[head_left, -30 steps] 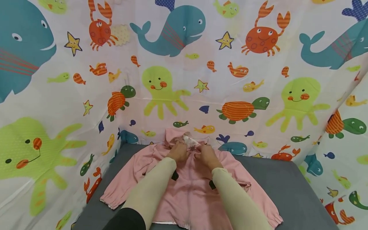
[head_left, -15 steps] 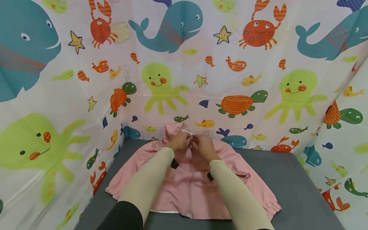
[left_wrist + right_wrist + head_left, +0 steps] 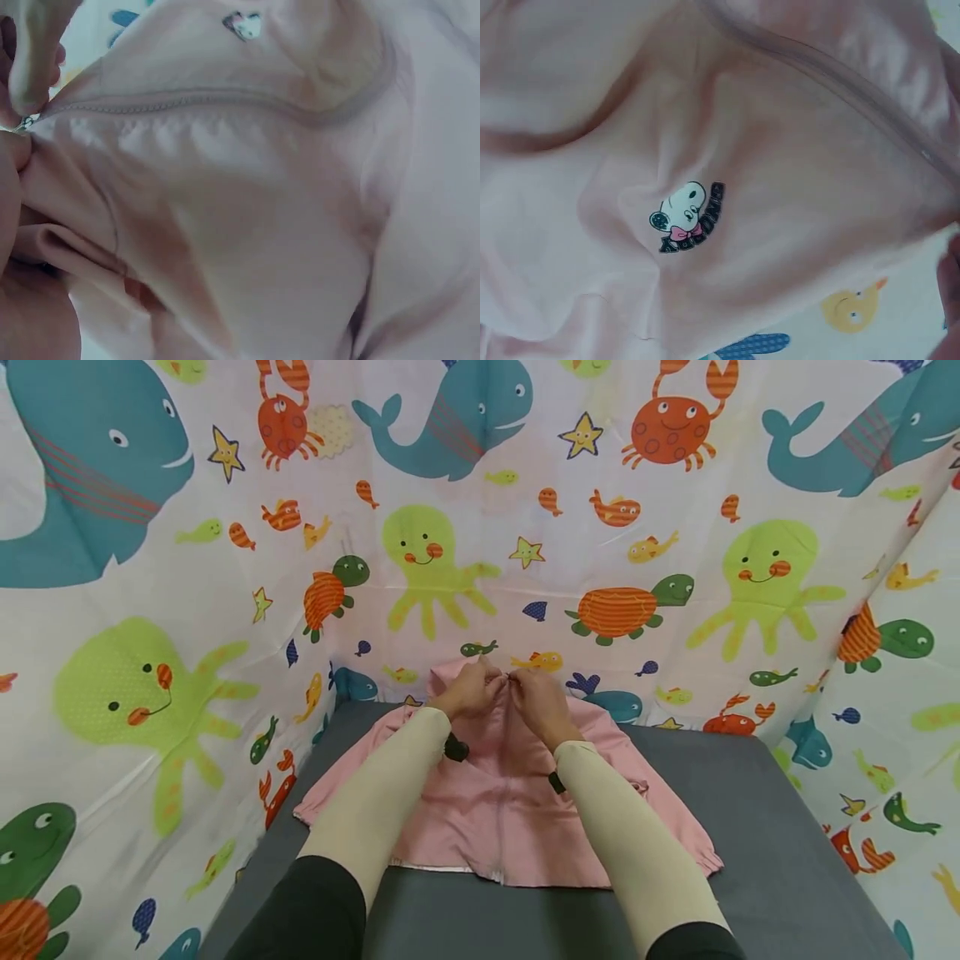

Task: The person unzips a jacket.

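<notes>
A pink hooded jacket lies spread front up with its sleeves out to both sides. My left hand pinches the collar just left of the front zipper. Close beside it, my right hand pinches the collar's other side, its fingertips at the zipper's top end. Between them the collar is drawn up, and the cloth below slopes down in folds. Behind the left hand shows the hood, partly hidden. A cartoon dog print decorates the chest; a small heart-shaped patch shows in the left wrist view.
The jacket lies on a dark grey table. A white curtain printed with sea animals stands behind the table and along both sides. Dark wrist straps sit at the cream sleeves' inner sides.
Both hands have come closer together at the zipper's top and lifted the collar upward. The jacket's front hem has shifted up in the head view, baring more grey table in front.
</notes>
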A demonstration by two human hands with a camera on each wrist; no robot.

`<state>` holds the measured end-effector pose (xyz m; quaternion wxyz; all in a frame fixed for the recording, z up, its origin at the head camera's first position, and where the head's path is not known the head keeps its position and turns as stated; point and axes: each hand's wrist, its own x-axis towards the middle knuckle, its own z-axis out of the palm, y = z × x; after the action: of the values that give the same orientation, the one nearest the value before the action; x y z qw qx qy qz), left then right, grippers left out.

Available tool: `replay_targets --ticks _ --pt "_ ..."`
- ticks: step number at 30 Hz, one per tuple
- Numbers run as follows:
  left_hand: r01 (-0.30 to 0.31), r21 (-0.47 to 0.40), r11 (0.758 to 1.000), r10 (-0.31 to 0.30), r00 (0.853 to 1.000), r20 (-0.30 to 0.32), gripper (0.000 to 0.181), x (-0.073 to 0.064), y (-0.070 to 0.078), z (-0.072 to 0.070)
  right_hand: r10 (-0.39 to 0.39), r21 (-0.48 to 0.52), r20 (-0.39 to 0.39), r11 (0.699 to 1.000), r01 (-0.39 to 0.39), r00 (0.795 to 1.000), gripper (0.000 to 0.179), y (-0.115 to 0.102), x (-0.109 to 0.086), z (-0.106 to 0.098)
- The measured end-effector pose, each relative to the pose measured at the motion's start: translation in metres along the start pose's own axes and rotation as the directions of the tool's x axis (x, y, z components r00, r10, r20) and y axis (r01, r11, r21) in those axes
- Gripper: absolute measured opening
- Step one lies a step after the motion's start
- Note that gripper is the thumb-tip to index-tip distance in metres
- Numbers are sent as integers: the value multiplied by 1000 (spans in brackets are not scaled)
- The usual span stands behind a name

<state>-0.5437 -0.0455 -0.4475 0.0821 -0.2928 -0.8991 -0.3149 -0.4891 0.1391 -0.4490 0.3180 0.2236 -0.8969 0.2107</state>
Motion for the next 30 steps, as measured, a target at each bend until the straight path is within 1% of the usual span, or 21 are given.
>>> replay_targets --ticks 2,3,5,6,7,8,9,10,11,13,14,16,18,20,21,22,23,24,26,28,30 --pt "17 -24 1000 -17 1000 -11 29 -6 23 -12 -15 -37 -66 999 13 998 14 -1 0 0" --pt "21 -42 999 -23 999 -34 30 -6 30 -14 -27 -58 -102 998 21 994 14 -2 -1 0" --pt "30 -45 999 -35 993 -109 35 -2 39 -21 -66 -100 -154 994 51 986 12 -3 -1 -3" --pt "33 -54 998 -41 987 -155 37 1 42 -24 -102 -137 -159 987 81 982 11 -4 -2 -4" --pt "46 -73 996 -60 978 -202 39 4 45 -29 -148 -173 -143 977 122 979 8 -6 -3 -7" --pt "59 -94 994 -81 964 -252 41 7 47 -35 -196 -220 -103 961 169 975 4 -9 -7 -10" --pt "74 -116 990 -106 948 -301 41 10 50 -41 -242 -262 -47 939 222 969 1 -12 -11 -13" --pt "89 -136 987 -132 927 -350 42 14 52 -48 -296 -302 12 910 286 955 3 -16 -18 -16" --pt "105 -169 980 -164 908 -385 42 16 55 -56 -342 -326 78 879 348 936 5 -21 -26 -18" --pt "146 -219 965 -230 872 -433 43 22 64 -73 -407 -343 208 821 456 889 8 -34 -47 -23" --pt "163 -240 957 -259 853 -453 42 25 69 -81 -431 -343 259 795 500 864 8 -41 -60 -24" --pt "191 -265 945 -303 815 -494 40 33 80 -98 -486 -337 326 742 579 811 7 -56 -86 -25" --pt "202 -291 935 -333 780 -530 37 40 91 -116 -542 -328 385 676 660 747 6 -71 -114 -25" --pt "192 -315 929 -348 743 -572 34 45 99 -132 -613 -319 419 591 741 670 4 -86 -138 -22" --pt "188 -316 930 -348 731 -588 34 47 102 -139 -647 -320 425 547 774 633 4 -93 -149 -21" --pt "184 -319 930 -348 723 -597 35 48 103 -145 -671 -324 426 513 795 607 5 -100 -158 -19" --pt "180 -318 931 -346 716 -606 35 49 103 -149 -689 -331 423 487 808 589 6 -105 -166 -17" --pt "179 -318 931 -346 711 -613 35 49 103 -152 -697 -341 420 473 812 582 7 -110 -172 -15" --pt "184 -304 935 -339 716 -611 36 47 99 -154 -695 -370 416 459 808 586 7 -116 -181 -11" --pt "205 -275 939 -333 738 -587 35 44 92 -150 -684 -380 434 452 807 587 7 -119 -187 -9" --pt "232 -247 941 -333 773 -540 37 38 81 -144 -679 -345 470 447 825 564 6 -120 -192 -8"
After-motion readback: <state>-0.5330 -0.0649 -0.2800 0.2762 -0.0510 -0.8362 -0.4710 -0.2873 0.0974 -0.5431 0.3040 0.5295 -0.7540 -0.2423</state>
